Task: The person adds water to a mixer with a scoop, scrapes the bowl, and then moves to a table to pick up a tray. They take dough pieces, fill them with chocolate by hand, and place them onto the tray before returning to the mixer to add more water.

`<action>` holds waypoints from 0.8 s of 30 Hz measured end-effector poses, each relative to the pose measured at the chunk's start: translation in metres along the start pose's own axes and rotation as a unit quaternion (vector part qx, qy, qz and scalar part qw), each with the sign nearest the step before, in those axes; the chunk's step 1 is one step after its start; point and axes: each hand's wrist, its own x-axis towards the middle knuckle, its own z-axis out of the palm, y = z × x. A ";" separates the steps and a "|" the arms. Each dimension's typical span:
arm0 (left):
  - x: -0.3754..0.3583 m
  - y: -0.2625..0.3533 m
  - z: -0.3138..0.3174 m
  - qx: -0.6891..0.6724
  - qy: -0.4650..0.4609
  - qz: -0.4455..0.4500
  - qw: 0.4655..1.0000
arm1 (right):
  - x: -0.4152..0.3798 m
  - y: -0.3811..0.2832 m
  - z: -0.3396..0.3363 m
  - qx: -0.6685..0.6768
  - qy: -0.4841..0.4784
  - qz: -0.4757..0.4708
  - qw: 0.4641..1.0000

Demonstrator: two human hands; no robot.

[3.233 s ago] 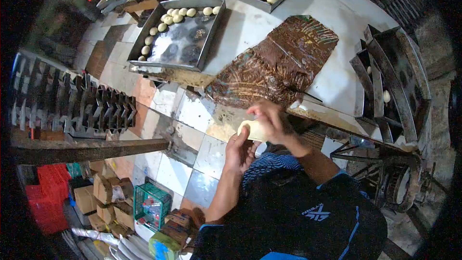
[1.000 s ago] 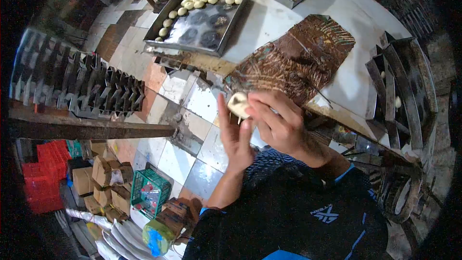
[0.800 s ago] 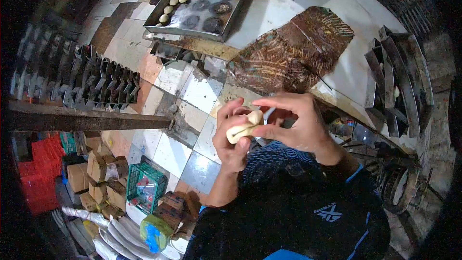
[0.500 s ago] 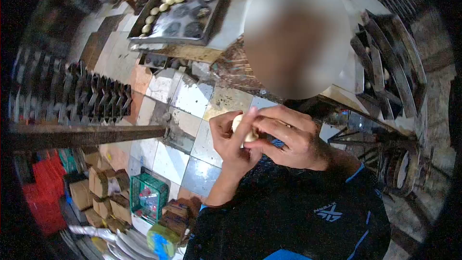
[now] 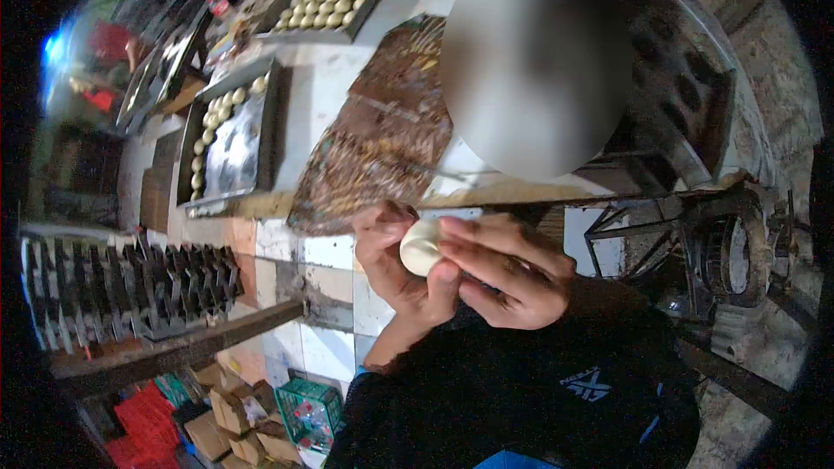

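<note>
Now both hands (image 5: 460, 274) have rounded the dough piece (image 5: 421, 247) smooth.

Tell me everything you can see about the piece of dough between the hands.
The dough is a small, pale cream lump with a smooth, rounded, soft-looking surface. It is held in the air in front of the person's dark shirt, below the edge of the table. The left hand cups it from the left and beneath, thumb against its lower side. The right hand presses its fingertips on the right side. Part of it is hidden by the fingers.
</note>
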 end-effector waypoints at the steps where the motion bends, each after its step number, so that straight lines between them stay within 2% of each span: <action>1: 0.001 0.000 0.025 -0.032 0.000 -0.024 0.999 | -0.006 0.016 -0.018 0.004 -0.003 -0.036 0.999; 2: 0.002 0.000 0.048 -0.064 0.000 -0.047 0.997 | -0.013 0.033 -0.037 0.008 -0.006 -0.072 0.997; 3: 0.013 -0.008 0.067 -0.114 -0.079 -0.035 0.990 | -0.016 0.049 -0.052 -0.002 -0.001 -0.074 0.997; 4: 0.024 -0.002 0.087 -0.171 -0.148 -0.074 0.971 | -0.019 0.062 -0.066 0.087 -0.010 -0.063 0.994; 5: 0.031 -0.014 0.105 -0.193 -0.209 -0.027 0.958 | -0.022 0.072 -0.078 0.177 -0.019 -0.051 0.983; 6: 0.037 -0.024 0.121 -0.214 -0.267 0.020 0.939 | -0.019 0.066 -0.089 0.193 -0.008 0.031 0.981; 8: 0.041 -0.023 0.153 -0.214 -0.213 0.023 0.953 | -0.018 0.065 -0.128 -0.001 -0.085 0.152 0.985; 9: 0.038 -0.021 0.161 -0.160 -0.208 -0.055 0.963 | -0.018 0.076 -0.142 -0.100 -0.113 0.089 0.985; 10: 0.036 -0.020 0.167 -0.105 -0.202 -0.132 0.965 | -0.019 0.074 -0.156 -0.139 -0.058 0.093 0.984; 11: 0.038 -0.025 0.177 0.005 -0.253 -0.103 0.962 | -0.018 0.066 -0.166 -0.172 -0.025 0.128 0.976; 12: 0.038 -0.031 0.187 0.127 -0.327 -0.044 0.935 | -0.015 0.060 -0.174 -0.206 0.009 0.164 0.965; 13: 0.030 -0.037 0.199 -0.056 -0.312 -0.091 0.944 | -0.009 0.061 -0.181 -0.214 -0.031 0.096 0.972; 14: 0.020 -0.040 0.209 -0.236 -0.284 -0.140 0.919 | -0.004 0.064 -0.186 -0.220 -0.073 0.030 0.972; 15: 0.011 -0.042 0.216 -0.241 -0.285 -0.146 0.916 | -0.004 0.074 -0.183 -0.234 -0.112 -0.022 0.966; 18: 0.000 -0.050 0.230 -0.219 -0.359 -0.206 0.884 | -0.003 0.091 -0.202 -0.223 -0.171 -0.017 0.959; 19: 0.000 -0.053 0.232 -0.211 -0.379 -0.223 0.873 | 0.004 0.095 -0.208 -0.214 -0.166 0.041 0.962; 20: 0.002 -0.056 0.233 -0.201 -0.399 -0.239 0.862 | 0.011 0.102 -0.217 -0.217 -0.172 0.039 0.960; 21: 0.012 -0.058 0.230 -0.191 -0.452 -0.189 0.851 | 0.019 0.111 -0.228 -0.179 -0.162 0.104 0.965; 22: 0.022 -0.058 0.225 -0.194 -0.447 -0.190 0.852 | 0.029 0.122 -0.236 -0.140 -0.152 0.170 0.964; 24: 0.041 -0.058 0.207 -0.148 -0.439 -0.288 0.838 | 0.044 0.156 -0.239 -0.215 -0.066 0.166 0.960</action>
